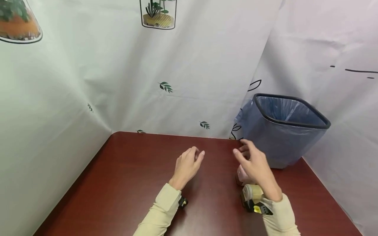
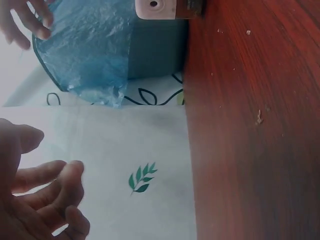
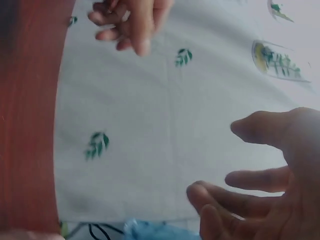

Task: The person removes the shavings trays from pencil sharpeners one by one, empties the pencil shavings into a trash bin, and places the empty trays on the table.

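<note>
My left hand hovers above the middle of the table, fingers loosely bent and holding nothing. To its right, my right hand is raised in front of the bin, thumb apart from the bent fingers, also with nothing in it. Partly hidden beneath the right hand is a small pink object; the left wrist view shows a pale pink face with a round dark-centred spot. Nearer me, under the right wrist, lies a pale yellow cylindrical object with a whitish round end.
A bin with a black rim and a blue plastic liner stands at the table's back right corner. The dark red wooden table meets white sheeting printed with leaves and plant jars. Small pale crumbs lie on the wood.
</note>
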{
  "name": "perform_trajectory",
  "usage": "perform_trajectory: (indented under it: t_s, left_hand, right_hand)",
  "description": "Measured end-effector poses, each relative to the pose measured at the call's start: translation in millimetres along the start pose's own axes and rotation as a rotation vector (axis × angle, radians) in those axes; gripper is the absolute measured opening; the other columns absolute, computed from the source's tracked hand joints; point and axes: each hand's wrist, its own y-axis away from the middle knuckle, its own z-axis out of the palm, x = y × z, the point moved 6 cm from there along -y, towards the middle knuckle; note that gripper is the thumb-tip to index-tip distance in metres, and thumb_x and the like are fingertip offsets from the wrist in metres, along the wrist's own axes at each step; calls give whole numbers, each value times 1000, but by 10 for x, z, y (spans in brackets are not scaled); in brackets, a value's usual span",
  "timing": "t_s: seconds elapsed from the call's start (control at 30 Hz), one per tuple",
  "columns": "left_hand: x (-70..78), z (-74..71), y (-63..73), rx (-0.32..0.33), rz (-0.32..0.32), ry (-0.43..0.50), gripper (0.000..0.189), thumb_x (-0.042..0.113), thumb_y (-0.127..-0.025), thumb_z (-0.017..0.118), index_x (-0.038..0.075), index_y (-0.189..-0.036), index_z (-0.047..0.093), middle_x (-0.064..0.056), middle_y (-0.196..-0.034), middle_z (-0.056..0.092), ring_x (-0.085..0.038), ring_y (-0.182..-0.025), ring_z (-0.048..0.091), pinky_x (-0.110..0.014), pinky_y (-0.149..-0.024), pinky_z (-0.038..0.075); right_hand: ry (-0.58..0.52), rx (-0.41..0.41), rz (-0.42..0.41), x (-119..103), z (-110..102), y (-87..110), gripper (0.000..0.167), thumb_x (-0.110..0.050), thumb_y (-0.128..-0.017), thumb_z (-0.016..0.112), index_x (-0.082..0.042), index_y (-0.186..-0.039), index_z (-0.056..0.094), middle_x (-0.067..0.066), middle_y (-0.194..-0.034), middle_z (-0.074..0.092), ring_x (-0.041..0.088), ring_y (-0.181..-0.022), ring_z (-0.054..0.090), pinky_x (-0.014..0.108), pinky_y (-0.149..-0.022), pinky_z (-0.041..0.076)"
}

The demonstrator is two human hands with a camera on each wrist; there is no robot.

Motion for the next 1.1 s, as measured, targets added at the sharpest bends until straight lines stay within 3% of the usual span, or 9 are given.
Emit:
perform_trajectory:
  t_s: [0.2, 0.4, 0.63, 0.73, 0.9, 1.1]
  left_hand:
    - [43, 128, -127, 45, 11, 51, 23, 31, -92, 54, 13, -90, 68, 3, -73, 59, -11, -65, 55, -26, -57, 44]
    - [231, 301, -214, 62, 39, 76, 25, 28, -94, 51, 12, -96, 71, -1, -82, 61, -16, -69, 60, -31, -62, 49]
    - [439, 371, -339, 93, 90, 73, 21, 16, -95, 49, 8, -101, 67, -3, -90, 63, -17, -78, 63, -29, -67, 51]
    - [521, 413, -392, 87, 99, 70, 24, 11, -94, 48, 7, -112, 63, -5, -101, 65, -19, -86, 64, -31, -70, 53]
    - [608, 495, -485, 30, 76, 85, 36, 19, -95, 47, 14, -131, 51, -5, -115, 62, -20, -89, 64, -33, -71, 53]
    - [675, 642, -597, -100, 46, 38, 48, 34, -98, 40, 29, -144, 28, -4, -116, 55, -18, -87, 61, -34, -66, 51]
  right_hand:
    - [38, 153, 50, 167, -377, -72, 39, -36, -91, 54, -10, -120, 54, 5, -93, 66, 18, -79, 60, 29, -69, 43]
    - [34, 288, 118, 399, -699, -70, 32, -34, -89, 58, -10, -109, 63, 7, -91, 67, -5, -73, 53, 19, -62, 39]
    - [2, 419, 279, 764, -1021, -87, 28, -35, -87, 58, -14, -103, 65, -28, -71, 52, -10, -66, 50, 16, -60, 37]
    - [-28, 505, 348, 945, -1180, -108, 24, -34, -86, 57, -15, -99, 65, -31, -66, 49, -9, -63, 49, 15, -59, 36]
    - [-107, 647, 451, 1234, -1420, -171, 18, -31, -84, 57, -23, -100, 57, -25, -72, 49, -9, -62, 47, 14, -59, 34]
    - [-236, 688, 600, 1579, -1572, -247, 44, -33, -85, 52, -24, -126, 37, -18, -80, 46, -4, -65, 42, 20, -64, 31]
